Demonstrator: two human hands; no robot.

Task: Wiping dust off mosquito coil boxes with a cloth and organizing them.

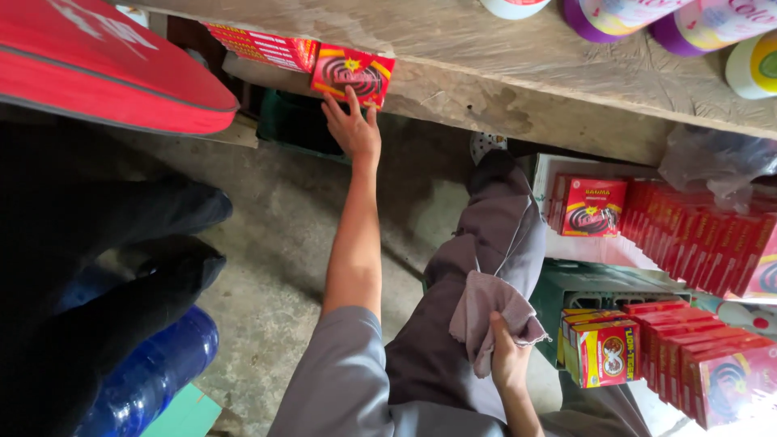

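Note:
My left hand (pixel 354 125) reaches far forward to the edge of a rough wooden shelf (pixel 518 73). Its spread fingertips rest against the lower edge of a red box with a spiral coil picture (pixel 353 73), which lies at the shelf's edge beside a flatter red pack (pixel 263 46). I cannot see a closed grip on the box. My right hand (pixel 507 356) stays low by my knee, closed on a crumpled grey cloth (pixel 486 311). My grey trouser leg (pixel 494 235) stretches out between the two hands.
Rows of similar red coil boxes (pixel 696 235) fill white and green crates (pixel 583 287) at right, with more boxes (pixel 672 356) below. Bottles (pixel 647 16) stand on the shelf. A red bag (pixel 97 65), dark bundles (pixel 97 267) and a blue container (pixel 154 372) lie at left on the concrete floor (pixel 275 243).

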